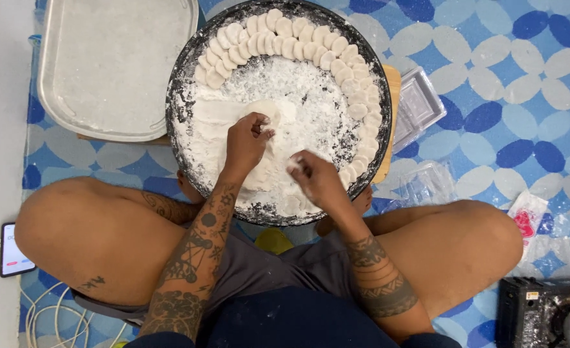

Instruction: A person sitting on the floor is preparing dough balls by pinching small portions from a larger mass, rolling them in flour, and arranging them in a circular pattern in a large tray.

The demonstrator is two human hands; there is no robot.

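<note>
round floured tray, frame centre: cut dough discs line its upper and right rim. my left hand pinches the dough lump; right hand pinches a small piece. lump unfinished.

Floured middle of the round tray lies open; dough discs crowd its far rim.

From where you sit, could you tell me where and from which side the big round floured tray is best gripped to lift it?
I would grip the round tray by its dark raised rim at two opposite points, left and right, one hand on each. It is wide, flat and loaded with loose flour and dough pieces, so a level two-sided hold seems safest.
</note>
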